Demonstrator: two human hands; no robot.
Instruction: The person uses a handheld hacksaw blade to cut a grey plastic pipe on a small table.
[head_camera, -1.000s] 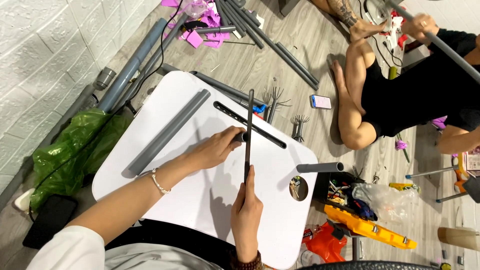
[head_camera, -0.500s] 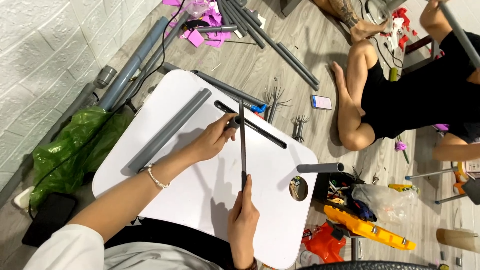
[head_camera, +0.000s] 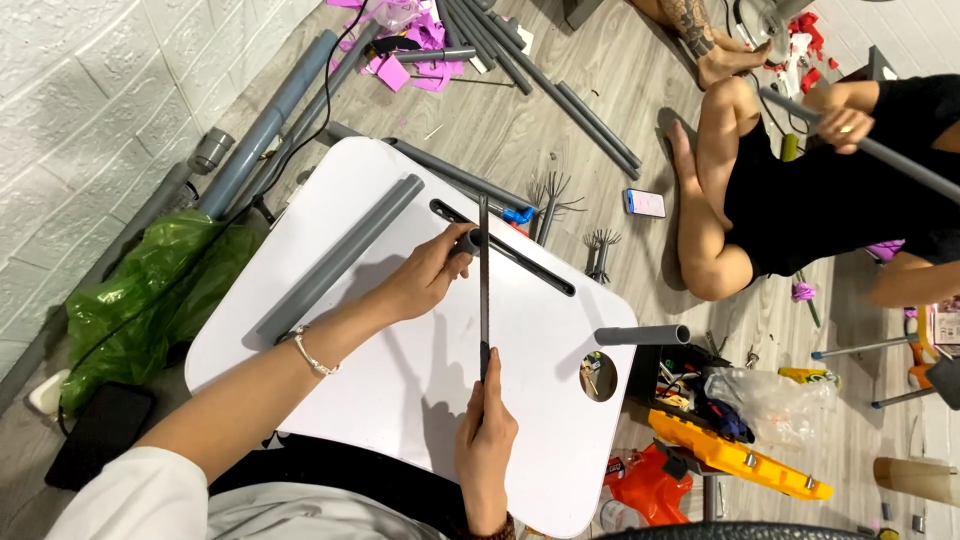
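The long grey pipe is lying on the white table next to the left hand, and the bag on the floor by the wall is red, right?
Not quite: the head view shows the bag by the wall is green, not red. The long grey pipe does lie on the white table, beside the left hand.

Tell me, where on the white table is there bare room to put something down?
The white table is bare between the left hand and the right hand, and along its near edge. Bare too right of the thin file, toward the round hole. The floor right of the table is crowded with tools.
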